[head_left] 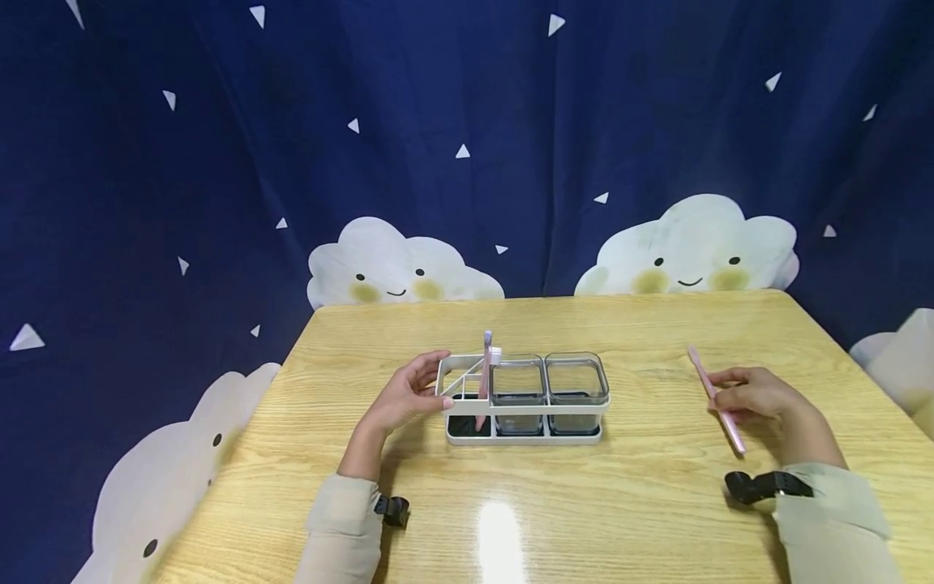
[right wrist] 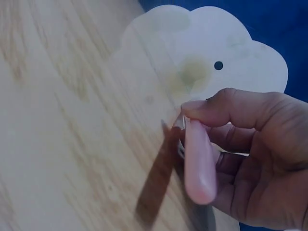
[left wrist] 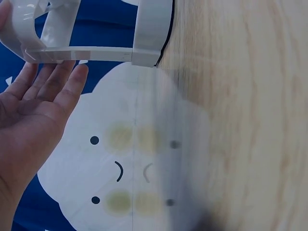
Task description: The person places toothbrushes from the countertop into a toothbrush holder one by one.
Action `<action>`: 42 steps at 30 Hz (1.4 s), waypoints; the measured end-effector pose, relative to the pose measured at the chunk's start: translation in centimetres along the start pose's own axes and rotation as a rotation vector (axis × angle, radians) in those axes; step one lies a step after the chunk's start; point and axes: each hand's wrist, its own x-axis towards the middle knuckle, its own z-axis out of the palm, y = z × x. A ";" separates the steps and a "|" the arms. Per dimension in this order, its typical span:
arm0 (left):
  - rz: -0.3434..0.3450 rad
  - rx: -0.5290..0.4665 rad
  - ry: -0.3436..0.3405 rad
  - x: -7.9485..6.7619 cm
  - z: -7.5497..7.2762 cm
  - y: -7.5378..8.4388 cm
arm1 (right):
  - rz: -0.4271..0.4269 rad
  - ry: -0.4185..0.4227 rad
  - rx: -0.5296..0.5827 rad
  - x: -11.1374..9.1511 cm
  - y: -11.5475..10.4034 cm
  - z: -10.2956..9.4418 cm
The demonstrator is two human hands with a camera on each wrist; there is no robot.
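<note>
A white toothbrush holder (head_left: 525, 410) with a dark base stands in the middle of the table. My left hand (head_left: 404, 397) holds its left end, thumb at the front rail and fingers by the end wall (left wrist: 151, 38). One pink toothbrush (head_left: 485, 373) leans upright in the holder's left section, white bristles at the top. Two clear square cups fill the other sections, a middle cup (head_left: 519, 377) and a right cup (head_left: 576, 377). Over to the right, my right hand (head_left: 759, 397) pinches a second pink toothbrush (right wrist: 199, 168) between thumb and fingers, its thick handle end pointing toward me.
The wooden table (head_left: 620, 503) reaches back to a dark blue curtain (head_left: 467, 97) printed with white triangles and smiling clouds. Each wrist wears a black camera mount, such as the right mount (head_left: 766, 485). Bright glare falls on the table's front.
</note>
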 end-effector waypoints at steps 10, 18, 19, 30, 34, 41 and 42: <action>0.018 0.015 0.000 -0.3 0.5 0.9 | -0.041 -0.004 0.120 -0.6 -1.9 0.7; 0.010 0.001 -0.002 -0.4 0.4 0.9 | -0.186 0.000 0.263 -1.1 -3.7 1.3; 0.009 0.003 -0.001 -0.4 0.4 0.9 | -0.195 0.002 0.282 -1.2 -4.0 1.5; 0.009 0.009 0.008 -0.3 0.7 1.1 | -0.279 0.052 0.268 -2.0 -6.9 3.5; 0.008 0.000 0.010 -0.3 0.6 1.0 | -0.310 0.068 0.271 -2.1 -7.9 4.4; 0.013 0.000 0.008 -0.3 0.6 0.9 | -0.383 0.088 0.259 -2.4 -9.4 5.6; 0.015 -0.002 0.007 -0.3 0.6 0.9 | -0.390 0.089 0.261 -2.4 -9.7 5.8</action>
